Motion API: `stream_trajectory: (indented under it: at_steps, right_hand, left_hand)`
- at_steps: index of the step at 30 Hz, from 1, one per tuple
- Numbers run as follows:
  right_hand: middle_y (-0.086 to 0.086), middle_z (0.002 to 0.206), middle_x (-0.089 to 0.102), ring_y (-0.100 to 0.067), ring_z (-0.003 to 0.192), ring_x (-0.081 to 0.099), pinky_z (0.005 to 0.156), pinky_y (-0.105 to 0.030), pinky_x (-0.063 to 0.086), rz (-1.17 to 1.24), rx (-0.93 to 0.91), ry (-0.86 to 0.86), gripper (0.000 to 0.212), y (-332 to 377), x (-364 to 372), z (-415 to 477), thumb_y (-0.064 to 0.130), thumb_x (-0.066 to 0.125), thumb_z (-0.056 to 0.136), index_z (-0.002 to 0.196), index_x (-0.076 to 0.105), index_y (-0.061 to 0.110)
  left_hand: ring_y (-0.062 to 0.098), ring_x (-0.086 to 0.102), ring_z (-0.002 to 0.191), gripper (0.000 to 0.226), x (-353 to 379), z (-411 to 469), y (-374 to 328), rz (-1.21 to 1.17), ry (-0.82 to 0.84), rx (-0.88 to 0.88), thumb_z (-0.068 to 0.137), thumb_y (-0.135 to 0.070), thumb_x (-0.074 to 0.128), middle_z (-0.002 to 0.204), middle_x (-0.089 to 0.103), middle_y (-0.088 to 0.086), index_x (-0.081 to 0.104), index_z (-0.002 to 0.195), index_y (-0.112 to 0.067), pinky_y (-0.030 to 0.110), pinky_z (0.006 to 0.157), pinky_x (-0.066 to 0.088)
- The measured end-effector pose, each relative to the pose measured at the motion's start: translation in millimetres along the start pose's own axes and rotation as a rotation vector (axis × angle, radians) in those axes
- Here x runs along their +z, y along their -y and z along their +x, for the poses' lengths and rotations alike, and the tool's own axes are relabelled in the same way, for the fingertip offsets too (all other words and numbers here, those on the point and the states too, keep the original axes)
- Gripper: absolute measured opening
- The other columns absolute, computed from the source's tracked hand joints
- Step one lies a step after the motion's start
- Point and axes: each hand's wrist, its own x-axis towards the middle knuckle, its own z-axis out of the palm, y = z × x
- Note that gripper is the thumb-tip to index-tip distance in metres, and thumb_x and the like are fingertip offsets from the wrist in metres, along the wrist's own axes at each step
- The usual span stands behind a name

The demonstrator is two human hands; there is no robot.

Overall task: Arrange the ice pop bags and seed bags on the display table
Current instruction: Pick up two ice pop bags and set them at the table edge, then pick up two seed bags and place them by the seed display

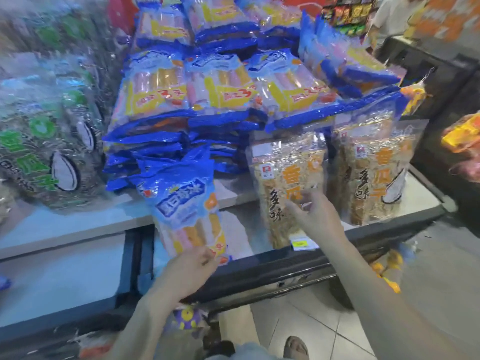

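Observation:
My left hand grips the lower end of a blue ice pop bag, which stands tilted at the table's front edge. Behind it rise stacks of the same ice pop bags, several layers deep. My right hand is out over an orange seed bag lying on the table, fingers spread and touching its front. A second orange seed bag lies to its right. Green seed bags are piled at the left.
The display table is a white top with a dark front rim. A dark counter stands at the right, with a person behind it. Orange packets hang at the far right. Tiled floor lies below.

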Motion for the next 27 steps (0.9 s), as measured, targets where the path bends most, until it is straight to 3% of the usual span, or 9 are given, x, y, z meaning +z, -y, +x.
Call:
stream_trajectory:
  at_steps: [4,8,10,12,15,18,20,23,27]
  right_hand:
    - [-0.006,0.099,0.059,-0.030,0.096,0.061,0.075,-0.043,0.054,-0.006,-0.006,-0.032,0.065,-32.8,-32.9,30.1,0.074,0.062,0.079,0.105,0.060,0.015]
    - [-0.016,0.120,0.060,-0.037,0.111,0.061,0.082,-0.043,0.054,0.065,0.021,0.043,0.113,-51.3,-36.3,54.8,0.098,0.054,0.061,0.129,0.051,0.008]
    - [-0.016,0.138,0.052,-0.037,0.127,0.055,0.095,-0.047,0.054,0.102,0.045,0.112,0.104,-49.8,-35.5,58.6,0.078,0.071,0.073,0.146,0.042,0.010]
    - [-0.013,0.147,0.046,-0.034,0.135,0.050,0.104,-0.050,0.050,0.135,0.056,0.124,0.100,-50.9,-33.1,63.0,0.058,0.082,0.078,0.153,0.036,0.012]
    - [-0.009,0.144,0.050,-0.029,0.131,0.054,0.104,-0.045,0.051,0.240,0.078,0.155,0.098,-56.0,-30.8,70.5,0.052,0.089,0.073,0.148,0.041,0.013]
    - [-0.002,0.126,0.060,-0.023,0.116,0.060,0.093,-0.037,0.051,0.348,0.079,0.189,0.074,-62.0,-38.0,68.3,0.045,0.093,0.072,0.127,0.049,0.022]
    - [0.000,0.117,0.063,-0.023,0.107,0.062,0.085,-0.036,0.050,0.364,0.064,0.180,0.066,-67.6,-44.1,65.4,0.044,0.092,0.073,0.120,0.052,0.022]
    - [0.006,0.102,0.063,-0.017,0.094,0.063,0.071,-0.028,0.048,0.391,0.083,0.166,0.058,-77.8,-55.2,60.6,0.037,0.090,0.078,0.117,0.051,0.019]
    - [0.000,0.101,0.070,-0.020,0.092,0.069,0.077,-0.036,0.058,0.447,0.104,0.140,0.048,-98.8,-69.6,60.5,0.029,0.090,0.079,0.111,0.056,0.020]
  left_hand:
    - [0.012,0.067,0.089,0.009,13.1,38.1,-76.6,-0.378,-0.160,0.040,0.100,-0.024,0.060,0.097,0.066,-0.010,0.061,0.108,-0.028,0.033,0.088,0.055]
    - [0.024,0.069,0.094,0.024,17.3,85.8,-117.9,-0.597,-0.274,-0.030,0.101,-0.027,0.059,0.113,0.072,0.006,0.057,0.124,-0.019,0.036,0.073,0.053]
    - [0.024,0.070,0.098,0.028,15.4,98.7,-131.0,-0.648,-0.317,-0.061,0.103,-0.025,0.055,0.115,0.070,0.005,0.055,0.130,-0.015,0.030,0.062,0.045]
    - [0.015,0.067,0.090,0.030,12.1,104.5,-141.9,-0.681,-0.338,-0.103,0.105,-0.025,0.052,0.116,0.067,0.003,0.054,0.132,-0.014,0.027,0.063,0.042]
    - [0.010,0.063,0.083,0.031,10.0,112.6,-147.9,-0.694,-0.343,-0.142,0.105,-0.029,0.050,0.120,0.070,0.008,0.054,0.133,-0.014,0.026,0.063,0.042]
    - [0.007,0.064,0.085,0.036,10.1,122.2,-148.7,-0.688,-0.332,-0.126,0.104,-0.031,0.052,0.122,0.071,0.008,0.054,0.136,-0.015,0.027,0.065,0.043]
    - [0.012,0.067,0.096,0.037,10.7,128.0,-150.3,-0.715,-0.318,-0.109,0.103,-0.030,0.055,0.126,0.069,0.006,0.054,0.137,-0.016,0.029,0.073,0.048]
    - [0.018,0.066,0.111,0.035,13.8,139.1,-152.2,-0.723,-0.276,-0.082,0.096,-0.031,0.063,0.130,0.069,0.002,0.055,0.130,-0.024,0.041,0.101,0.052]
    - [0.017,0.065,0.114,0.048,17.1,149.7,-159.2,-0.681,-0.182,-0.037,0.083,-0.040,0.077,0.129,0.065,-0.002,0.055,0.124,-0.026,0.044,0.106,0.050]
